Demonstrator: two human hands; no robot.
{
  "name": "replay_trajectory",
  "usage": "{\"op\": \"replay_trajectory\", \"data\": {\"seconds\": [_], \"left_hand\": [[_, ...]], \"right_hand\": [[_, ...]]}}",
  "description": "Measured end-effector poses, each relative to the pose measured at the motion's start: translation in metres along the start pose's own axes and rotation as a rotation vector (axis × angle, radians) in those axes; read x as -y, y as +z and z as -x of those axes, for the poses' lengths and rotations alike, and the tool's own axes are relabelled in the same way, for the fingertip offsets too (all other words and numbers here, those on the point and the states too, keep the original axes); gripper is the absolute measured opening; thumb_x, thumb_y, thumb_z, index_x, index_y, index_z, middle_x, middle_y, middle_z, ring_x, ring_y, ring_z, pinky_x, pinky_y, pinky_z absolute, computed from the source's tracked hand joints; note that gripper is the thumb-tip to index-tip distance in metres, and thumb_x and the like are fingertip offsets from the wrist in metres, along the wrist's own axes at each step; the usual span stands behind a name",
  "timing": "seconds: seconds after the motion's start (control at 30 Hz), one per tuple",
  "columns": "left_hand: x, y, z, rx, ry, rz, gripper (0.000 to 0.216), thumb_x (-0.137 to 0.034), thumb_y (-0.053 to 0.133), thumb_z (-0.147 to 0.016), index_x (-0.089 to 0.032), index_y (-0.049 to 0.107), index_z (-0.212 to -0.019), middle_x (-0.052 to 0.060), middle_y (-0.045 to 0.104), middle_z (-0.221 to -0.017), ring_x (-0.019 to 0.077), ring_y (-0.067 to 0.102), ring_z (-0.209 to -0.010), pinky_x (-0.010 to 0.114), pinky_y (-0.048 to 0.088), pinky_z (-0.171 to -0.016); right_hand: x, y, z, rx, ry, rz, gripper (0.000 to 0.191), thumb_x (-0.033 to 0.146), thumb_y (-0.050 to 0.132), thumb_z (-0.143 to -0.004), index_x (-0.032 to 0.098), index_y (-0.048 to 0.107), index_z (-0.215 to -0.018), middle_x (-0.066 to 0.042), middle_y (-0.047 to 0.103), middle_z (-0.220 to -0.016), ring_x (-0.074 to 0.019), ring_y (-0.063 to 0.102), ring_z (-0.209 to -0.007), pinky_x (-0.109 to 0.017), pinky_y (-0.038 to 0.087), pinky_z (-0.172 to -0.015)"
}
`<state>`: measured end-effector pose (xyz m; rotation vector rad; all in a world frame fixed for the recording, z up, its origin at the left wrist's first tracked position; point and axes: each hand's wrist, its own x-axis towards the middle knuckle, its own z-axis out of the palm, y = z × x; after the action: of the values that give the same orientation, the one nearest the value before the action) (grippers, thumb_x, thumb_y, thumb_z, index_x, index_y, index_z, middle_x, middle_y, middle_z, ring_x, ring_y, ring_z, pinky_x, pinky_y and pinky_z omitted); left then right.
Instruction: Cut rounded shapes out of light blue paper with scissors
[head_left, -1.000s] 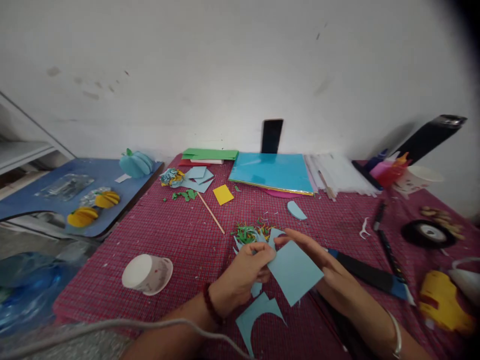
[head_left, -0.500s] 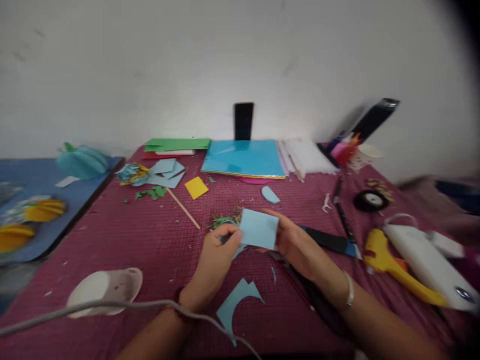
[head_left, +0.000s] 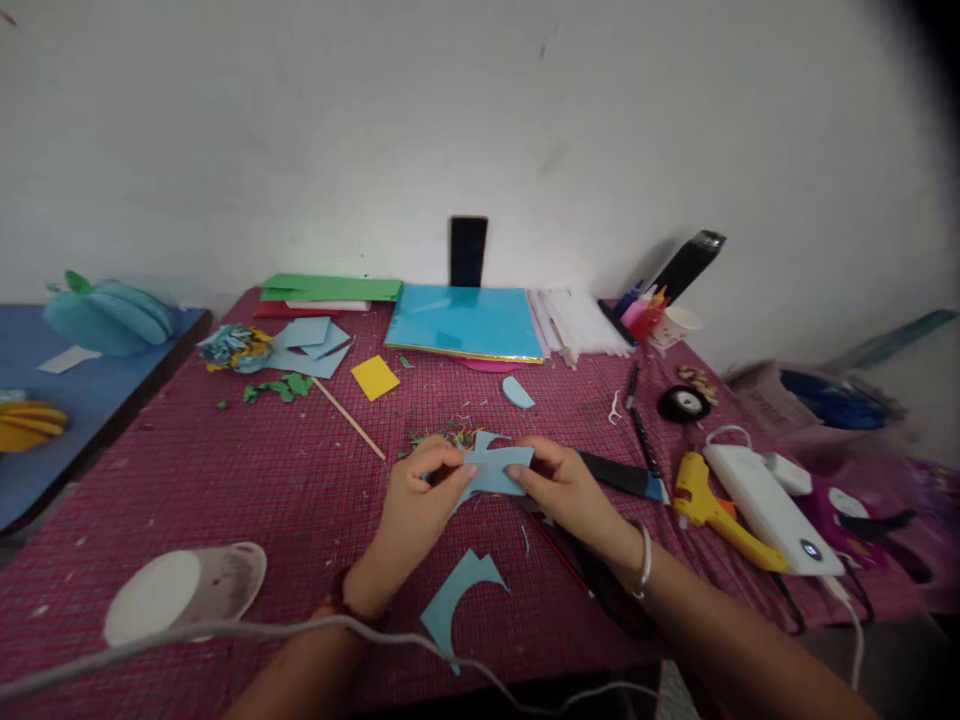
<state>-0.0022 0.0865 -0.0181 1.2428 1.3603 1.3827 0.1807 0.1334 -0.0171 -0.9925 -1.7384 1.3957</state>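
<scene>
A light-blue piece of paper (head_left: 492, 474) is held above the table between both hands, and it looks like a narrow strip, as if folded over. My left hand (head_left: 421, 500) pinches its left end between thumb and fingers. Its right end is gripped by my right hand (head_left: 574, 490), thumb in front and fingers behind. Below the hands lies a light-blue paper offcut (head_left: 454, 600) with a curved cut-out. Just behind them are thin green and yellow paper shreds (head_left: 450, 434) and a blue half-round paper piece (head_left: 517, 392).
A yellow glue gun (head_left: 724, 515) and a white power bank (head_left: 772, 510) lie at right. A paper cup (head_left: 169, 592) rests on its side at left front, with a cable (head_left: 300, 625) running past. Blue sheets (head_left: 469, 320) and a propped phone (head_left: 468, 252) are at the back.
The light-blue paper has gone from an open square to a narrow strip. My right hand has closed onto its right end with the thumb in front. The view has shifted right.
</scene>
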Motion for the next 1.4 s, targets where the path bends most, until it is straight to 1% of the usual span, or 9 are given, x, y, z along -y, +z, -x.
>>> {"op": "replay_trajectory", "data": {"seconds": [0.1,0.2,0.43,0.57,0.67,0.77,1.0,1.23,1.4], "left_hand": [[-0.005,-0.007,-0.002,-0.048,0.179,-0.033,0.011,-0.017,0.065,-0.075,-0.021,0.075,-0.076,0.003,0.059,-0.074,0.014,0.055,-0.07,0.024,0.041,-0.062],[-0.004,-0.011,-0.004,-0.088,0.208,-0.018,0.014,-0.015,0.064,-0.076,-0.022,0.075,-0.08,0.003,0.06,-0.076,0.0141,0.056,-0.071,0.024,0.042,-0.061],[-0.003,-0.017,-0.007,-0.202,0.097,0.015,0.009,-0.018,0.063,-0.079,-0.02,0.072,-0.078,0.002,0.056,-0.078,0.0131,0.053,-0.074,0.024,0.041,-0.065],[-0.013,-0.023,-0.003,-0.3,-0.078,0.21,0.014,-0.026,0.064,-0.078,-0.017,0.059,-0.068,-0.001,0.053,-0.072,0.0092,0.048,-0.063,0.021,0.037,-0.058],[-0.018,-0.029,0.0,-0.164,-0.302,0.49,0.021,-0.038,0.063,-0.078,-0.019,0.054,-0.073,-0.007,0.041,-0.05,0.0069,0.034,-0.044,0.019,0.026,-0.043],[-0.019,-0.035,0.0,-0.067,-0.374,0.643,0.031,-0.045,0.069,-0.071,-0.019,0.052,-0.073,-0.008,0.039,-0.044,0.0058,0.029,-0.04,0.019,0.021,-0.04],[-0.013,-0.035,-0.011,-0.104,-0.492,0.788,0.041,-0.048,0.077,-0.059,-0.017,0.053,-0.072,-0.009,0.037,-0.041,0.0043,0.029,-0.039,0.018,0.021,-0.041],[-0.013,-0.033,-0.016,-0.053,-0.575,0.84,0.047,-0.05,0.08,-0.053,-0.017,0.051,-0.069,-0.007,0.043,-0.046,0.004,0.032,-0.041,0.019,0.022,-0.042],[-0.006,-0.031,-0.018,-0.076,-0.592,0.855,0.046,-0.05,0.08,-0.052,-0.016,0.053,-0.07,-0.006,0.044,-0.047,0.0042,0.033,-0.042,0.019,0.021,-0.042]], "right_hand": [[0.021,0.0,-0.013,-0.028,-0.253,0.208,0.007,0.02,0.056,-0.083,0.021,0.063,-0.082,-0.002,0.061,-0.078,-0.0159,0.057,-0.076,-0.032,0.045,-0.072],[0.032,0.004,-0.025,-0.033,-0.376,0.257,0.014,0.014,0.053,-0.083,0.022,0.064,-0.085,-0.003,0.063,-0.082,-0.0166,0.059,-0.08,-0.033,0.046,-0.075],[0.037,0.002,-0.047,0.094,-0.299,0.155,0.01,0.023,0.058,-0.085,0.023,0.065,-0.092,-0.003,0.064,-0.089,-0.0172,0.06,-0.086,-0.033,0.046,-0.08],[0.031,0.002,-0.103,0.077,-0.23,0.053,0.023,0.032,0.046,-0.093,0.022,0.059,-0.109,-0.004,0.066,-0.096,-0.0166,0.061,-0.091,-0.034,0.045,-0.085],[0.02,0.034,-0.168,0.172,-0.28,0.307,0.019,0.03,0.052,-0.089,0.017,0.062,-0.099,-0.007,0.067,-0.094,-0.0176,0.061,-0.087,-0.033,0.046,-0.081],[0.01,0.085,-0.227,0.296,-0.398,0.633,0.023,0.02,0.051,-0.087,0.014,0.062,-0.107,-0.01,0.066,-0.106,-0.0191,0.06,-0.095,-0.033,0.046,-0.085],[0.007,0.162,-0.307,0.44,-0.573,1.229,0.037,0.012,0.048,-0.086,0.015,0.056,-0.123,-0.016,0.052,-0.128,-0.029,0.049,-0.116,-0.042,0.041,-0.094],[0.001,0.181,-0.344,0.665,-0.653,1.21,0.057,0.016,0.058,-0.079,0.018,0.046,-0.135,-0.013,0.047,-0.137,-0.0276,0.053,-0.113,-0.037,0.042,-0.094],[-0.01,0.189,-0.344,0.512,-0.693,1.075,0.052,0.009,0.046,-0.084,0.013,0.045,-0.136,-0.015,0.049,-0.135,-0.0262,0.056,-0.11,-0.038,0.041,-0.095]]}}
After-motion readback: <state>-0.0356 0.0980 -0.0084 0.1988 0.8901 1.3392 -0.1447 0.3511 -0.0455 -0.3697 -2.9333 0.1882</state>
